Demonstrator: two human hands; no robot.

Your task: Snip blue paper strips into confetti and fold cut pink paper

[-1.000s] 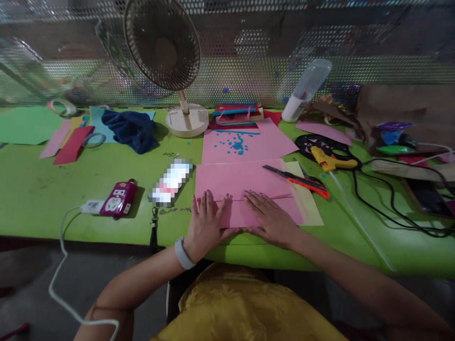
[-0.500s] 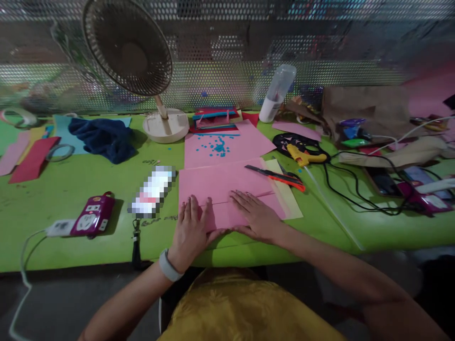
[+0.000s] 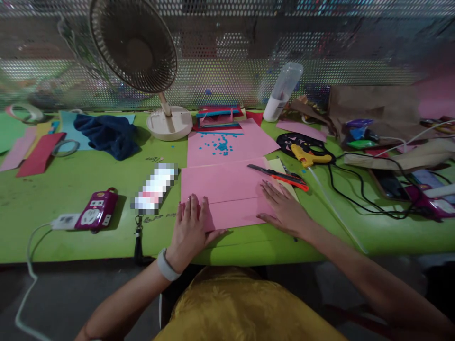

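Observation:
A pink sheet of paper [image 3: 232, 213] lies folded at the table's near edge, its flap turned up over the lower part. Flat on the left end of the flap rests my left hand [image 3: 191, 227], fingers stretched out. My right hand [image 3: 284, 208] is spread over the flap's right end, palm down. An orange and black utility knife [image 3: 280, 177] lies across the sheet's upper right corner, just beyond my right fingertips. Under that corner a pale yellow sheet [image 3: 276, 166] sticks out. Behind, small blue paper bits [image 3: 222, 144] are scattered on another pink sheet [image 3: 199, 154].
A phone [image 3: 156, 187] and a purple power strip [image 3: 96, 210] lie to the left. At the back stand a fan [image 3: 170, 124] and a white bottle [image 3: 280, 94]. A yellow glue gun [image 3: 311, 156] with black cable lies right, its glue stick reaching toward the front.
My right hand has slid to the right along the folded flap, toward its right end. The flap's right part now lies flatter. My left hand has stayed in place on the paper.

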